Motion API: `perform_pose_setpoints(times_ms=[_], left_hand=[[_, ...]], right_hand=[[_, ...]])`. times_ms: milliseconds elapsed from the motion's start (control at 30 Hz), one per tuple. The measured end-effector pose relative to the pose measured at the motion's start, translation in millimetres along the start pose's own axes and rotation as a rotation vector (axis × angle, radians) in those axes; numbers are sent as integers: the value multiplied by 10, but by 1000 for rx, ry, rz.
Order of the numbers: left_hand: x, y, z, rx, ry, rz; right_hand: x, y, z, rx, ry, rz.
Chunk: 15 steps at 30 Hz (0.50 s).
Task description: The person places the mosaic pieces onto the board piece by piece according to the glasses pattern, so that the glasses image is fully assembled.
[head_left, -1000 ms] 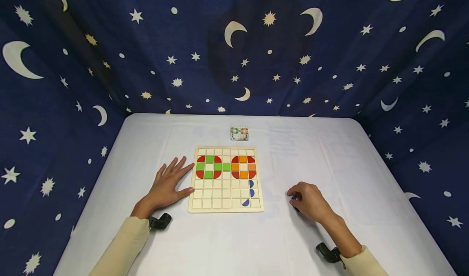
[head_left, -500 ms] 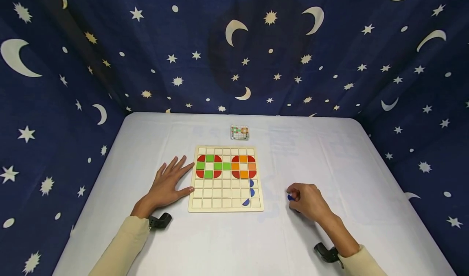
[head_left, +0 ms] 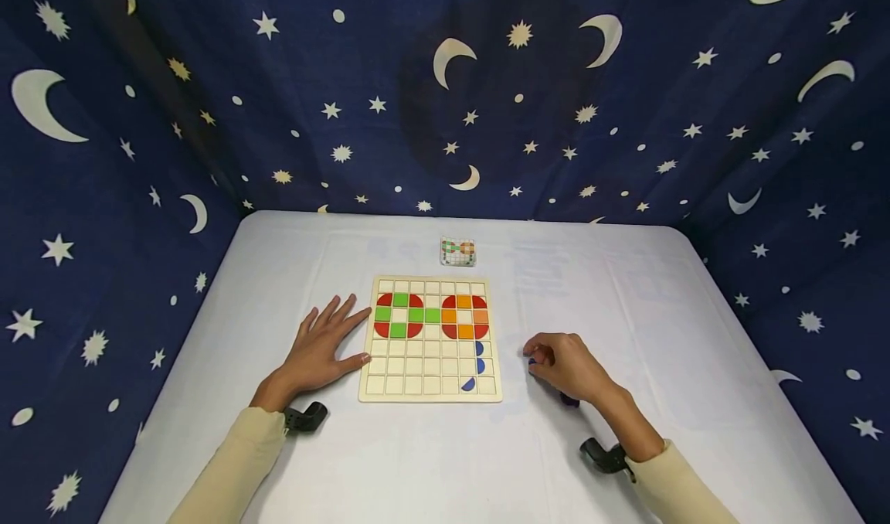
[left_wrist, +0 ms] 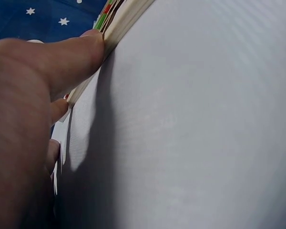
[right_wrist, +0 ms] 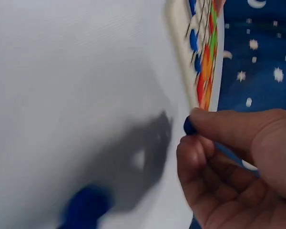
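A: Right hand (head_left: 566,365) noted just right of the board (head_left: 430,339); a small blue piece (right_wrist: 189,126) was pinched between thumb and fingertips. Left hand (head_left: 321,350) was laid flat, fingers spread, thumb tip pressed to the board's left edge.

B: Risk judged: the piece could be dropped, since little of it was gripped. Board cells held red, green, orange and three blue pieces (head_left: 477,366). Another blue piece (right_wrist: 86,205) lay behind the fingers.

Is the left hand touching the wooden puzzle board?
Touching. In the left wrist view the thumb of the left hand presses against the edge of the wooden puzzle board; the head view agrees, with the thumb tip at the board's left edge.
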State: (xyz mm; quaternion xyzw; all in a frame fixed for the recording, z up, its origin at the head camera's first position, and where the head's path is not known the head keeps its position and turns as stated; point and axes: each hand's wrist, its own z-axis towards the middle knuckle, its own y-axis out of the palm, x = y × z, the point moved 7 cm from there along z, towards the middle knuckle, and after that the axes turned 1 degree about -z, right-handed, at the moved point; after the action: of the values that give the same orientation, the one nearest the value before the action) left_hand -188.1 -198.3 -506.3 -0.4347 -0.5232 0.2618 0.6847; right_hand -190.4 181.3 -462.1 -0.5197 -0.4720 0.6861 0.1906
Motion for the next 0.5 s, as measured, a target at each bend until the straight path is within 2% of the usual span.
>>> perform_pose_setpoints(times_ms=[233, 500], left_hand=[[-10, -24, -7, -6, 2, -5], [-4, -1, -13, -6, 3, -9]], right_hand=[[-576, 163, 556, -139, -169, 99], [-1200, 604, 1086, -291, -417, 213]])
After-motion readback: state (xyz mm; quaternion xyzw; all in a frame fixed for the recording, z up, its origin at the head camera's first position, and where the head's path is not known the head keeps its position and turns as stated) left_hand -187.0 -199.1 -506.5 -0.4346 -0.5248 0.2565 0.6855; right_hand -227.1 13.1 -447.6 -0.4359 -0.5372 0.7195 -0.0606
